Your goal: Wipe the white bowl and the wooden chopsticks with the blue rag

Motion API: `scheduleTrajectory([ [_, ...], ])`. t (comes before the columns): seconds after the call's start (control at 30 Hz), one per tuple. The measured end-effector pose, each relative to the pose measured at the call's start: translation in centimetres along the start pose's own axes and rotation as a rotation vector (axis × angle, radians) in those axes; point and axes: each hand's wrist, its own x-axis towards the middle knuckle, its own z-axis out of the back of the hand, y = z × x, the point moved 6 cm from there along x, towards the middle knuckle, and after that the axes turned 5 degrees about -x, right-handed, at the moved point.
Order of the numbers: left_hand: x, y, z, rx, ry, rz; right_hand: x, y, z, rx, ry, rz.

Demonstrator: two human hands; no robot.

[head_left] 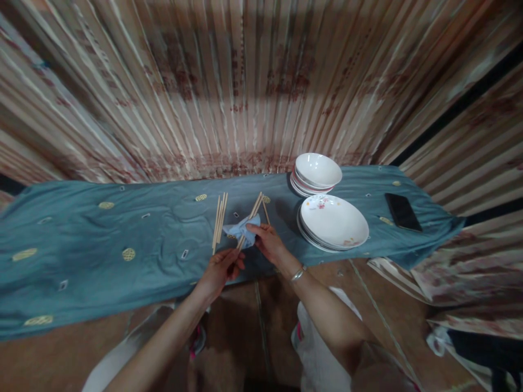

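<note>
Forearms (163, 335) reach over the counter (155, 234) — left grip (223, 268) clamped on the near ends of the held chopsticks (257, 203), right grip (268, 240) pinching a blue cloth (246, 231) against their middle. Loose chopsticks (221, 219) lie just left; stacked plates (335, 220) and bowls (317, 170) stand right.

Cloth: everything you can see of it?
The cloth is light blue, thin and soft-looking, crumpled, one corner poking out left. It wraps partway around the held chopsticks, pinched in the right hand's grip; the left hand holds the chopsticks' near ends. It sits left of the dishes. Whether it touches the tablecloth is unclear.
</note>
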Motion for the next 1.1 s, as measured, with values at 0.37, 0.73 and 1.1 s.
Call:
scheduleTrajectory([
  [0.37, 0.2, -0.8, -0.1, -0.009, -0.005, -0.058, -1.2, -1.1, -1.9, -0.089, 0.151, 0.007],
  [0.73, 0.1, 0.0, -0.5, 0.033, 0.033, -0.023, 0.1, 0.8, 0.8, -0.016, -0.036, 0.047],
  [1.1, -0.2, 0.5, -0.5, 0.057, 0.036, 0.025, 0.7, 3.2, 2.1, 0.000, -0.052, 0.138],
])
